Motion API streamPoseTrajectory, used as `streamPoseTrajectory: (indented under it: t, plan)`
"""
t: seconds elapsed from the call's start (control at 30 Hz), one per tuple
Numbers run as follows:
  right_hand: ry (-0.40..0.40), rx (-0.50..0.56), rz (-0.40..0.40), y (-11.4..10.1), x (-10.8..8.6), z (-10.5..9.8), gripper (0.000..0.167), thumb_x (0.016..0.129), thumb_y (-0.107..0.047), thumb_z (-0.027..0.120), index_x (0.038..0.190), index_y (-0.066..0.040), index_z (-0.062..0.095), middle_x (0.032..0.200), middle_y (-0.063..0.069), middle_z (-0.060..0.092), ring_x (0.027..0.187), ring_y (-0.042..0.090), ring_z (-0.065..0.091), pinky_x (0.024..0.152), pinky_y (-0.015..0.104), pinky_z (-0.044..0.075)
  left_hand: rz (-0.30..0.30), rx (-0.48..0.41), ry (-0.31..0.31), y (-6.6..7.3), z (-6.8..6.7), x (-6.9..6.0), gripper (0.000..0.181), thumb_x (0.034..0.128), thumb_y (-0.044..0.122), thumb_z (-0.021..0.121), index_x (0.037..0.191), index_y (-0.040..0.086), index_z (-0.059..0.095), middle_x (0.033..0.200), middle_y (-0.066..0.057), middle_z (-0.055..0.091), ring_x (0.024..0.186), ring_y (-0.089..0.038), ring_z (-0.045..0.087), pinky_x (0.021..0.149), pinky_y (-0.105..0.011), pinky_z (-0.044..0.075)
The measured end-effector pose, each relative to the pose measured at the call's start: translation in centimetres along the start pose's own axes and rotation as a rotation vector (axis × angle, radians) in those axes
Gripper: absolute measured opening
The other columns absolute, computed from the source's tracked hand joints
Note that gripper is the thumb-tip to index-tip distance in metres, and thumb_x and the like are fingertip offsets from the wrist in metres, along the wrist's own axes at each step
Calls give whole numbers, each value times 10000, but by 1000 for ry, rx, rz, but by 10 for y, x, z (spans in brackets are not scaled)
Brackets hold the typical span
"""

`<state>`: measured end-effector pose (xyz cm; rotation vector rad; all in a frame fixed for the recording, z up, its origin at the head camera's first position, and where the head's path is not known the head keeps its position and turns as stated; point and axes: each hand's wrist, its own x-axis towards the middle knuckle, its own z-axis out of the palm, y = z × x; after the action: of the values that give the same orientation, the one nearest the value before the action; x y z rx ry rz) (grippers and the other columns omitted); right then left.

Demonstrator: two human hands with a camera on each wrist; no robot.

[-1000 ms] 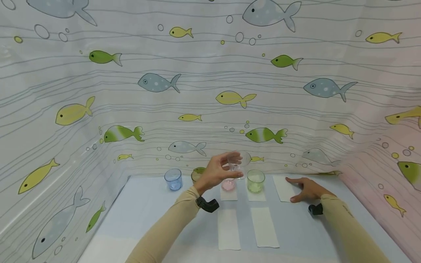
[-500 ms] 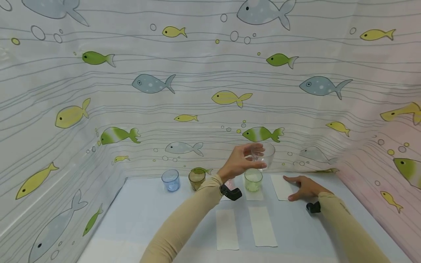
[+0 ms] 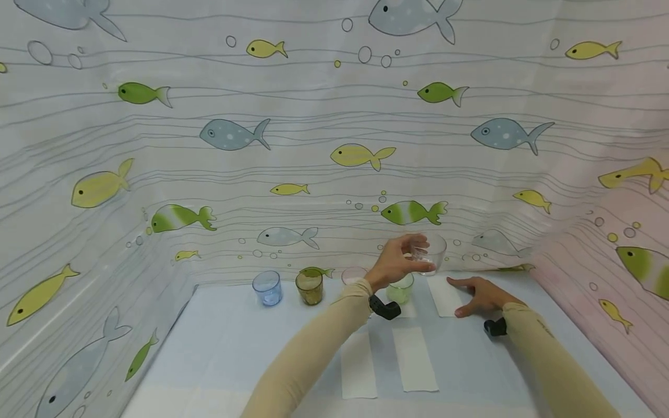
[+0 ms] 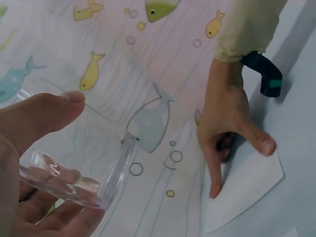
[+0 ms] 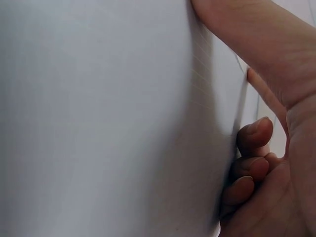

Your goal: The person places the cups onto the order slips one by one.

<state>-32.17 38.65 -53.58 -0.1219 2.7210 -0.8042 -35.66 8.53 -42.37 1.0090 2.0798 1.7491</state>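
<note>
My left hand [image 3: 398, 262] holds a clear glass [image 3: 436, 253] in the air above the back of the table, to the right of the green glass [image 3: 400, 292]. In the left wrist view the thumb lies along one side of the clear glass [image 4: 81, 140] and the fingers curl round the other. My right hand [image 3: 482, 295] rests on the table at a white paper strip [image 3: 442, 297]. Its straight index finger and thumb touch the strip's right side, while the other fingers fold under, as the right wrist view shows.
A blue glass [image 3: 267, 289], a brown glass [image 3: 309, 289] and a pink glass [image 3: 352, 275], partly behind my left arm, stand along the back. Two more paper strips [image 3: 358, 366] lie in front. A fish-patterned curtain [image 3: 308, 168] encloses the table's back and sides.
My left hand has carried the clear glass to the right, past the pink and green glasses, rising and then dipping slightly. The right hand has stayed at its paper strip.
</note>
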Motion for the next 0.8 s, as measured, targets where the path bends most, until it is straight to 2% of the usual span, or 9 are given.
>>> streamPoseTrajectory:
  t: [0.07, 0.23, 0.43, 0.57, 0.7, 0.8]
  plan:
    - [3, -4, -12, 1, 1, 0, 1129, 679, -502, 984, 1597, -116, 453, 1573, 409, 401, 1368, 548, 497, 1114, 691, 456, -5, -17, 15, -6, 7, 3, 710, 859, 124, 899, 1482, 22, 572, 1412, -149, 683, 1316, -408, 638, 853, -188, 586]
    - [13, 1, -15, 3, 4, 2, 1137, 666, -510, 991, 1590, -98, 472, 1559, 400, 431, 1375, 556, 498, 1107, 684, 468, -49, -25, 55, -18, 27, 6, 690, 865, 141, 897, 1473, 59, 581, 1388, -47, 699, 1317, -355, 642, 882, -168, 569]
    - [28, -11, 32, 5, 6, 2, 1187, 653, -532, 995, 1547, 47, 472, 1472, 417, 499, 1332, 552, 522, 1099, 701, 461, -49, -54, 67, -28, 53, 9, 650, 867, 120, 891, 1449, 108, 602, 1368, -32, 695, 1296, -345, 648, 903, -163, 559]
    - [25, -25, 59, 7, 8, 2, 1230, 645, -562, 989, 1523, 111, 452, 1470, 418, 504, 1361, 579, 498, 1117, 699, 448, -56, -23, 71, -35, 64, 9, 656, 862, 123, 894, 1449, 145, 605, 1355, 20, 696, 1246, -207, 675, 949, -151, 546]
    - [19, -35, 97, 8, 8, 2, 1263, 643, -585, 981, 1512, 145, 427, 1480, 414, 495, 1383, 578, 477, 1141, 696, 428, -64, 10, 77, -41, 73, 9, 674, 862, 147, 897, 1463, 149, 591, 1406, -38, 686, 1219, -91, 658, 1031, -149, 515]
    - [20, -36, 110, 8, 9, 1, 1260, 646, -583, 980, 1505, 152, 425, 1481, 411, 494, 1388, 574, 473, 1154, 695, 414, -77, 18, 100, -48, 78, 10, 670, 860, 161, 900, 1456, 149, 594, 1427, -86, 675, 1185, -54, 647, 1021, -166, 523]
